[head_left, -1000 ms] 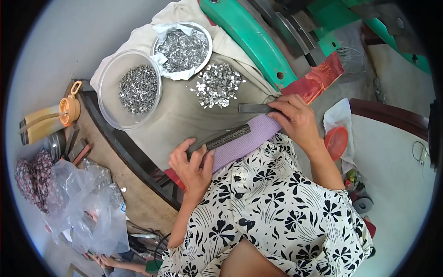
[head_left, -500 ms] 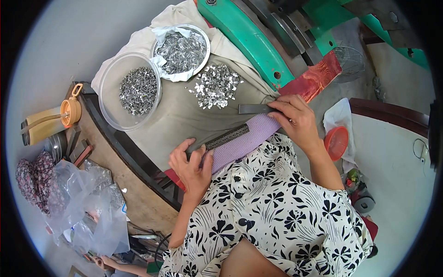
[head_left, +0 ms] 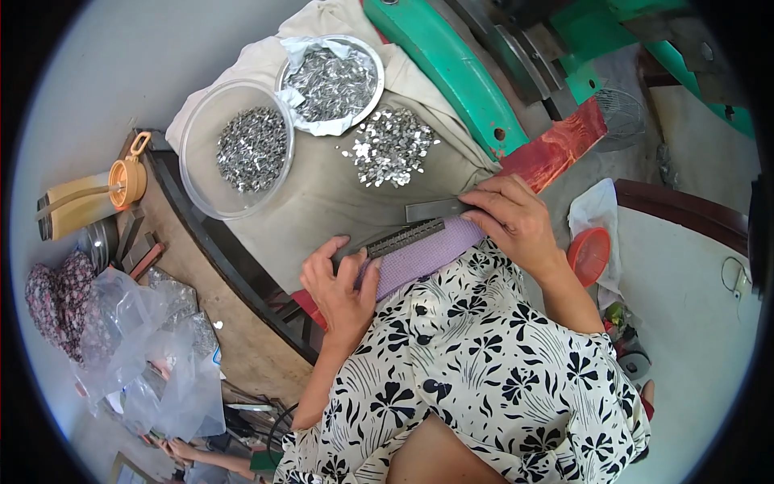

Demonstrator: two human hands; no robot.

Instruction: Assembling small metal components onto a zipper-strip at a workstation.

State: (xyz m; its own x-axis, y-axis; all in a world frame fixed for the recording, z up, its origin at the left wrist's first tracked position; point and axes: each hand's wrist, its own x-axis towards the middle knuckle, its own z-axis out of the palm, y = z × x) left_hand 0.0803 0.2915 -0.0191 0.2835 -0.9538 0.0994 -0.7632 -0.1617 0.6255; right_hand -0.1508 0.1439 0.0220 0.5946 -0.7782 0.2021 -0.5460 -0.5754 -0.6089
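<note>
Clamps flat grey bar [head_left: 427, 211] in fingers of right hand [head_left: 516, 221], just beside right end of dark slotted strip [head_left: 405, 238], laid on lilac cloth [head_left: 427, 260] between hands. Rests bent fingers of left hand [head_left: 334, 294] at left end; cannot tell if clamped. Could skew strip through slack left hold or knock from bar; could spill metal bits [head_left: 393, 147] by tugging draped tabletop [head_left: 318, 189]. Also there: clear bowl [head_left: 197, 153], lined bowl [head_left: 379, 84]. Around: green machine [head_left: 443, 81], red basin [head_left: 588, 255].

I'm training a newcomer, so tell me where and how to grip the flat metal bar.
Probably pinch the flat metal bar by its right end between thumb and fingers, coming from the right: it is long and narrow, the right hand holds that end, and the dark slotted strip lies close on the near side.
</note>
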